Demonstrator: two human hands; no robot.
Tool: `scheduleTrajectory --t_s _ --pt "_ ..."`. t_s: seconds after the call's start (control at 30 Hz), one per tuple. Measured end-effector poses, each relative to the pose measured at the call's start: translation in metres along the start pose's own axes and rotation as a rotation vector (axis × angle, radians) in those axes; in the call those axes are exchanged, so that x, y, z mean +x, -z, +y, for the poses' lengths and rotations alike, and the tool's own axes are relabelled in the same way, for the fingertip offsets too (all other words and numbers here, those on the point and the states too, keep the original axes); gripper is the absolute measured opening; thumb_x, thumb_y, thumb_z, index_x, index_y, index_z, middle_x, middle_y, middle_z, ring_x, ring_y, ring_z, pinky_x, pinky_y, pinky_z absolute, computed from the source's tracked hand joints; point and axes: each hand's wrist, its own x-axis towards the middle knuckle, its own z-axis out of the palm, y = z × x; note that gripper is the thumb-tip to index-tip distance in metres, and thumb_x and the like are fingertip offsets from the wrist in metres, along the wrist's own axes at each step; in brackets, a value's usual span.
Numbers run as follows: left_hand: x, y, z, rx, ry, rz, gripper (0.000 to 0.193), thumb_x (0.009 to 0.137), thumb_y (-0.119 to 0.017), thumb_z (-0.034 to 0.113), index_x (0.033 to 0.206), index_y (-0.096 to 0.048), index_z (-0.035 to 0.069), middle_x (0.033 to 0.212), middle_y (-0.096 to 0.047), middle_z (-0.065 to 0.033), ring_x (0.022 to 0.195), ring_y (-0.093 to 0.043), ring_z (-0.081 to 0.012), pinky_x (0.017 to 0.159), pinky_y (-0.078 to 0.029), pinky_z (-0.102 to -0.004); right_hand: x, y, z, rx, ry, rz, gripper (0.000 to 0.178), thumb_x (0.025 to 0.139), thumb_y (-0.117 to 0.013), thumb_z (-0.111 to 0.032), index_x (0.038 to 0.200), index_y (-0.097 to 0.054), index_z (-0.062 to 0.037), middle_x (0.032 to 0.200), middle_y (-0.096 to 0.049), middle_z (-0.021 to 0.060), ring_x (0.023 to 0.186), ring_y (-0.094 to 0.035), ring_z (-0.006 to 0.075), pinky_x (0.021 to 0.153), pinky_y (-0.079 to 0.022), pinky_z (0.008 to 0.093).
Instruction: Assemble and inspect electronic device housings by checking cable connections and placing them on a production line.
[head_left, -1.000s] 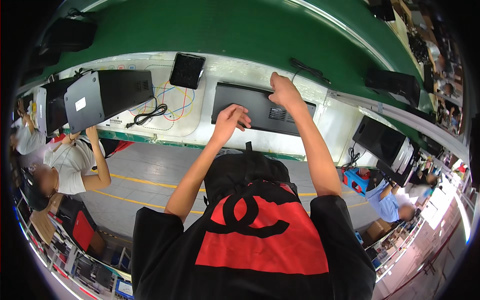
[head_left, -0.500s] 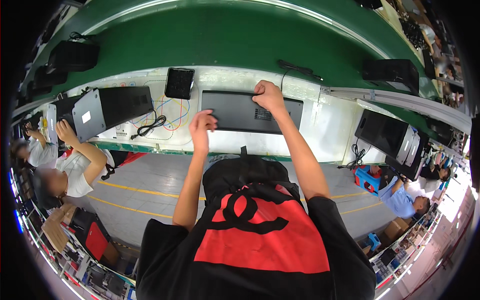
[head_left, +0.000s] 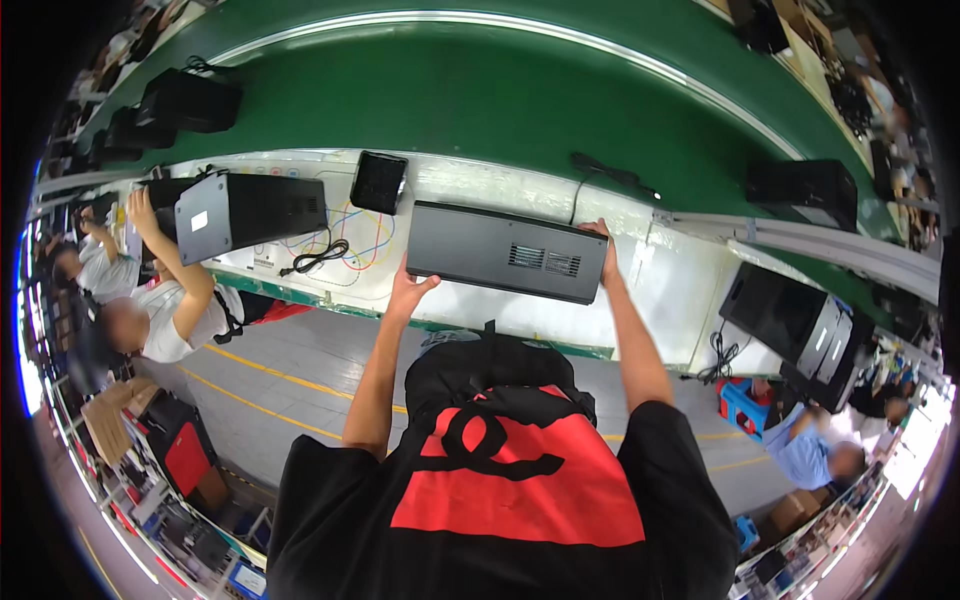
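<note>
The long dark case (head_left: 465,247) spans from the left hand (head_left: 408,290) to the right hand (head_left: 609,256), over the white desk (head_left: 680,285). The left hand grips its left end, the right its right end; a coiled black cable (head_left: 320,257) lies left of the case
</note>
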Motion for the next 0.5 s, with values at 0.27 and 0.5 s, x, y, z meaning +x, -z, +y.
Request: scheduleTrajectory --t_s 0.27,0.5 --pt "0.011 0.027 0.017 -0.165 0.02 0.333 0.042 0.085 -0.068 0.034 0.111 -0.057 0.003 0.101 -0.06 0.0005 0.096 -0.051 -0.0111 0.088 -0.04 -0.0276 -0.073 -0.122 -0.118 -0.423 0.174 0.223 0.058 0.094 -0.047 -0.048 0.11 -0.06 0.0057 0.105 -0.063 0.0121 0.1 -0.056 0.0203 0.096 -0.038 0.0324" --pt "0.104 -0.012 0.095 -0.16 0.367 0.12 0.068 0.089 -0.044 0.062 0.125 -0.051 0.005 0.109 -0.059 -0.0072 0.086 -0.058 -0.0148 0.083 -0.045 -0.0291 -0.156 -0.226 -0.295 -0.465 0.136 -0.476 0.041 0.082 -0.07 -0.018 0.11 -0.058 0.0083 0.103 -0.065 0.0092 0.092 -0.06 0.0132 0.087 -0.043 0.0233"
